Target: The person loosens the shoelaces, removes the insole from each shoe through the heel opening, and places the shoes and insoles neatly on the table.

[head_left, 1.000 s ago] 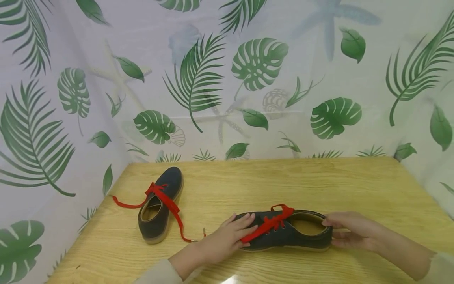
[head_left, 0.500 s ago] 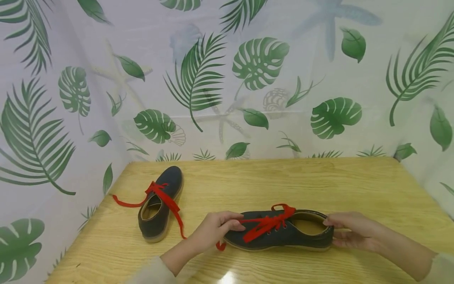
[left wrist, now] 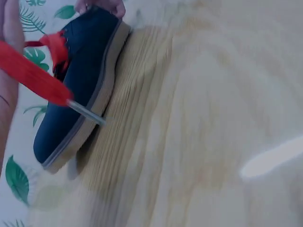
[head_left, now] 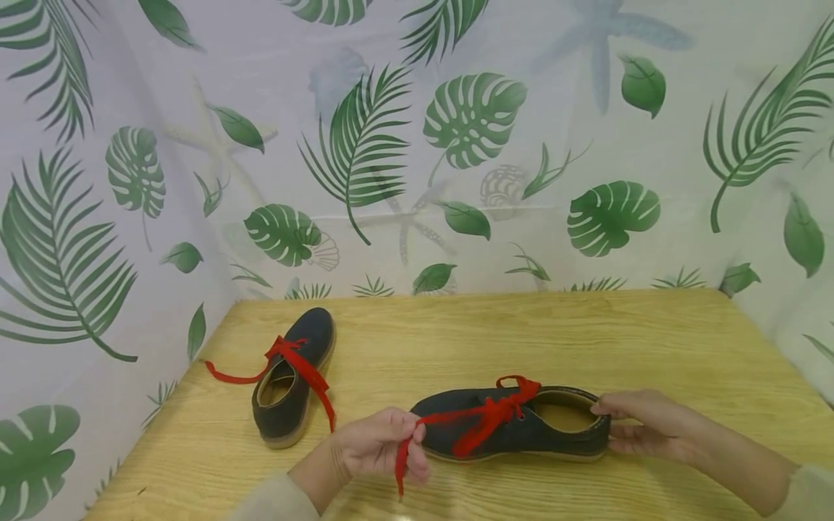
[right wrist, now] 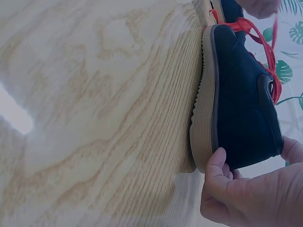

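A dark navy shoe (head_left: 554, 440) with a tan sole lies on the wooden table, toe to the left. Its red shoelace (head_left: 456, 417) is looped at the opening, with one end drawn out over the toe. Beside the toe, my left hand (head_left: 384, 445) pinches that end between thumb and fingers, and its tail hangs below. In the left wrist view the lace tail (left wrist: 35, 78) ends in a metal tip (left wrist: 87, 112). My right hand (head_left: 658, 427) grips the heel, thumb at the collar; the right wrist view shows its fingers (right wrist: 218, 165) at the heel's lower side.
A matching shoe (head_left: 281, 420) stands on the left of the table (head_left: 521, 333), toe pointing away, its red lace (head_left: 237, 376) trailing loose to both sides. Behind the table hangs a white leaf-print cloth (head_left: 404, 130), which also covers both sides.
My left hand has lifted off the shoe's toe, taken the lace end and drawn it leftward and toward me. The right hand keeps its hold on the heel.
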`<state>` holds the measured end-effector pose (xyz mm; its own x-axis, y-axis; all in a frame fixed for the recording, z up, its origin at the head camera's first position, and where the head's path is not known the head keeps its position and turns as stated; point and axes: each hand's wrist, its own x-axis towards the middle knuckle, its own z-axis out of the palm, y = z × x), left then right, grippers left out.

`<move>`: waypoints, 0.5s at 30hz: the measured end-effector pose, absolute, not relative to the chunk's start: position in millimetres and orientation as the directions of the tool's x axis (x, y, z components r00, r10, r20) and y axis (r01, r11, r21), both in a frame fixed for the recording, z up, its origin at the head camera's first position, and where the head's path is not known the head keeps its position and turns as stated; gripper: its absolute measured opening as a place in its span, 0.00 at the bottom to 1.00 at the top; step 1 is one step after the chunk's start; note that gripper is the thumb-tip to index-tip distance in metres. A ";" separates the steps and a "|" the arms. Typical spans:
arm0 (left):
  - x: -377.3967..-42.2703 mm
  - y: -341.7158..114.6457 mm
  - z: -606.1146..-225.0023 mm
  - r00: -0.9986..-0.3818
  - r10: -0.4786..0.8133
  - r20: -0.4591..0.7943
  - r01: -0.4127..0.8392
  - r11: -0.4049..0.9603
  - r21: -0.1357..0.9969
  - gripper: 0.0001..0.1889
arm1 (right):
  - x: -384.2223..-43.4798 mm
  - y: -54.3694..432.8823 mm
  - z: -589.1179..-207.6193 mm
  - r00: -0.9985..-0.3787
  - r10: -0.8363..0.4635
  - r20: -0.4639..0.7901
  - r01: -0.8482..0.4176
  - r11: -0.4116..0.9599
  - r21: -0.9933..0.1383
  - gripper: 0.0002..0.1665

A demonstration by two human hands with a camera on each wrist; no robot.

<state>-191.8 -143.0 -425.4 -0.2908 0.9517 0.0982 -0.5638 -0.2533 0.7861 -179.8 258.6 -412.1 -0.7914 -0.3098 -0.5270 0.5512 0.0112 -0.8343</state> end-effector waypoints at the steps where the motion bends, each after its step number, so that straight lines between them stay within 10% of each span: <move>1: -189.5 -141.0 -424.9 -0.310 0.936 0.165 -0.596 -0.327 0.733 0.14 | -180.0 258.4 -412.3 -0.792 -0.305 -0.529 0.552 0.013 -0.834 0.12; 5: -178.9 -125.3 -417.5 -0.527 0.806 0.271 -0.680 -0.590 0.436 0.22 | -180.4 258.3 -413.0 -0.793 -0.301 -0.529 0.551 0.015 -0.834 0.12; 9: -169.2 -106.7 -403.0 -0.806 0.591 0.038 -0.581 -0.802 0.140 0.23 | -180.3 258.9 -413.7 -0.794 -0.309 -0.523 0.544 0.020 -0.839 0.11; 15: -169.1 -90.9 -388.5 -0.922 0.294 -0.253 -0.339 -0.928 0.157 0.29 | -180.1 260.3 -415.4 -0.793 -0.324 -0.515 0.540 0.014 -0.841 0.11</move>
<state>-169.1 -90.9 -388.5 -0.9218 0.2938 -0.2528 -0.3387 -0.9277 0.1568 -180.1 260.3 -415.4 -0.7934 -0.3239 -0.5153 0.5405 0.0145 -0.8412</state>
